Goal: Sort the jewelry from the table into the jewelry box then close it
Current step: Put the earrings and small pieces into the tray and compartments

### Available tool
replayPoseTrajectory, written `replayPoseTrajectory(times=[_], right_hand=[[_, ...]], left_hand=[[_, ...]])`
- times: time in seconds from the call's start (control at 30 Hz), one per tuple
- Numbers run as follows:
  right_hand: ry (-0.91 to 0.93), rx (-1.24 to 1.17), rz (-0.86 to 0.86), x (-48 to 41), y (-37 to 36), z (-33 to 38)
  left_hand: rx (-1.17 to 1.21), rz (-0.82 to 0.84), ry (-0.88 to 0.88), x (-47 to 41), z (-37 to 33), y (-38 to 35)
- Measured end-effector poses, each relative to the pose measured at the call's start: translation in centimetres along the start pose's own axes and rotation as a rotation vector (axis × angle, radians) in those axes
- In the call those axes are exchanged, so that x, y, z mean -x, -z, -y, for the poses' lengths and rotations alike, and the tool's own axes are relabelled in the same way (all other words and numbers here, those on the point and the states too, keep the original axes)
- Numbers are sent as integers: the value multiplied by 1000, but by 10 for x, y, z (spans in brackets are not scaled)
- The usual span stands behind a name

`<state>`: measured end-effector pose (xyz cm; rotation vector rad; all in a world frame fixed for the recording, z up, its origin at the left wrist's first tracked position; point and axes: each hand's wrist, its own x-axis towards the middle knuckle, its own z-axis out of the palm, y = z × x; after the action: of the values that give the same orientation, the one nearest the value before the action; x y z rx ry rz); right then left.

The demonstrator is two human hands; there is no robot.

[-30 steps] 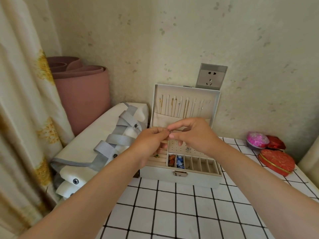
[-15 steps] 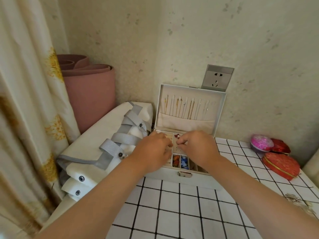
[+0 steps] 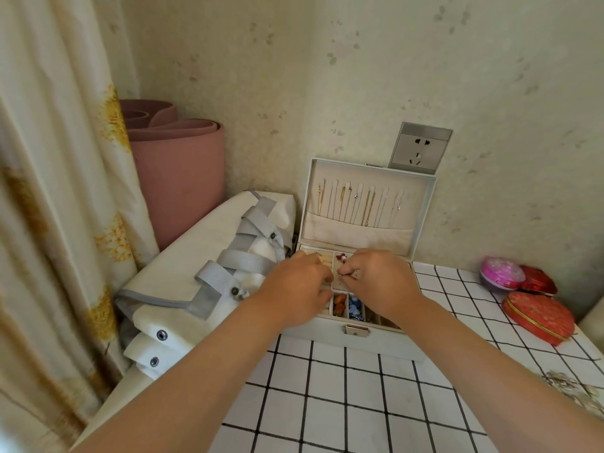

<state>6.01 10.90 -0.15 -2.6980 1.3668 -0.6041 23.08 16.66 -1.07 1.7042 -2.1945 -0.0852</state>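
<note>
A single wide-angle view from a camera worn on the person's head, looking forward and down. Both forearms enter from the bottom edge and reach away from the lens to the left hand (image 3: pixel 295 289) and right hand (image 3: pixel 380 282), which meet near the frame's centre over an open jewelry box (image 3: pixel 369 341). The camera sits close above the white tiled counter (image 3: pixel 359 403), whose near tiles fill the lower right. The box stands at the counter's far side against the wall (image 3: pixel 359 76), which fills the upper half. A curtain (image 3: pixel 49 191) runs down the left side.
</note>
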Motion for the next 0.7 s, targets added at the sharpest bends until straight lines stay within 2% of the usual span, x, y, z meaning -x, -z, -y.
replayPoseTrajectory(times=[0.17, 0.27, 0.4, 0.7], right_hand=[[42, -60, 150, -3, 6, -7], [-32, -175, 125, -6, 17, -15], [-116, -183, 103, -11, 35, -32], [-187, -221, 334, -6, 44, -45]], left_hand=[[7, -18, -13, -1, 1, -2], [6, -51, -22, -1, 2, -4], [21, -103, -52, -3, 1, -7], [-9, -59, -113, -7, -5, -17]])
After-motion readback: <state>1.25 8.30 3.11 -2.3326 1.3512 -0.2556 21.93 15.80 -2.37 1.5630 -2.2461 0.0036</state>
